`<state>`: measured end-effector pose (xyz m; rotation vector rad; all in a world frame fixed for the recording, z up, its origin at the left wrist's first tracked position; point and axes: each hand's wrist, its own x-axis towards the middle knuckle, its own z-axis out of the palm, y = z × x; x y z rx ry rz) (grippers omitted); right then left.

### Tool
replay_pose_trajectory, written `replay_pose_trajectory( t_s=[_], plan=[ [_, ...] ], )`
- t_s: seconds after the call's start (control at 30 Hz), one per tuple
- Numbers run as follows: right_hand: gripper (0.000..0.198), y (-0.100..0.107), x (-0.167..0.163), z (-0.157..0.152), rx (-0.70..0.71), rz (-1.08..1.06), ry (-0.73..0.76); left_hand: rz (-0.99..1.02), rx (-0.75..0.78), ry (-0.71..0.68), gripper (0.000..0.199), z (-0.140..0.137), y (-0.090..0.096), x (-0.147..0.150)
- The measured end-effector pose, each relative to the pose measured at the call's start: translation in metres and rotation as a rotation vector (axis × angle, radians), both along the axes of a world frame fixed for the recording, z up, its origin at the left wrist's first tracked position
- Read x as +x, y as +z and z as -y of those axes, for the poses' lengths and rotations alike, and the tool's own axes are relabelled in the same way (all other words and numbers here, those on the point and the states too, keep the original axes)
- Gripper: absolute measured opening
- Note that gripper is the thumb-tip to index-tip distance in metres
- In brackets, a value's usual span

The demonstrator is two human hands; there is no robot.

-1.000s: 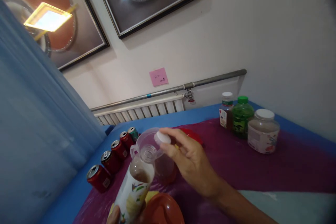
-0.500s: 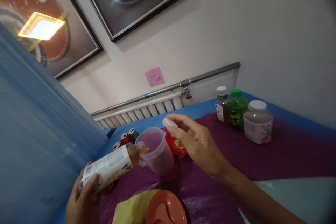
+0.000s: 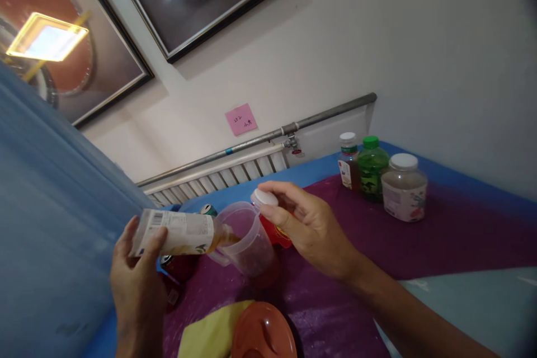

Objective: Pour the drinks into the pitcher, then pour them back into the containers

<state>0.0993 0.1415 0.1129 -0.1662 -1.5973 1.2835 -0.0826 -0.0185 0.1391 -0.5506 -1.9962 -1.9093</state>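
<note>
Fingers of the left hand (image 3: 136, 285) wrap the bottle (image 3: 178, 233); tip slowly into the jug (image 3: 245, 238). Right hand (image 3: 308, 229) pinches the cap (image 3: 264, 197).

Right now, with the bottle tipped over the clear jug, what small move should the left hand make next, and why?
Probably raise the base a little more. The left hand holds the white-labelled plastic bottle about level, its neck over the rim of the clear plastic measuring jug, and brown liquid remains near the neck. The right hand holds the white cap clear of the jug.
</note>
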Motion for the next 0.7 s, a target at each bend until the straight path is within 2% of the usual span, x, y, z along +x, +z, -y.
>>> replay_pose_trajectory(
  t_s=[0.07, 0.2, 0.37, 0.5, 0.6, 0.7],
  plan=[
    [0.028, 0.000, 0.000, 0.000, 0.024, 0.008, -0.015, -0.011, -0.057, 0.033, 0.078, -0.006, 0.005, 0.003],
    [0.027, 0.000, 0.000, -0.002, 0.092, 0.046, -0.074, -0.016, -0.102, 0.000, 0.087, -0.016, 0.012, 0.012],
    [0.031, -0.002, -0.002, -0.004, 0.161, 0.078, -0.116, -0.055, -0.129, -0.025, 0.091, -0.015, 0.009, 0.011],
    [0.035, -0.003, -0.005, -0.004, 0.187, 0.104, -0.142, -0.036, -0.170, -0.076, 0.097, -0.002, 0.007, 0.007],
    [0.036, -0.004, -0.007, -0.005, 0.207, 0.130, -0.141, 0.009, -0.210, -0.150, 0.108, 0.015, 0.005, 0.002],
    [0.033, -0.008, -0.009, -0.006, 0.206, 0.154, -0.129, 0.131, -0.315, -0.202, 0.110, 0.036, -0.008, -0.010]
  ],
)
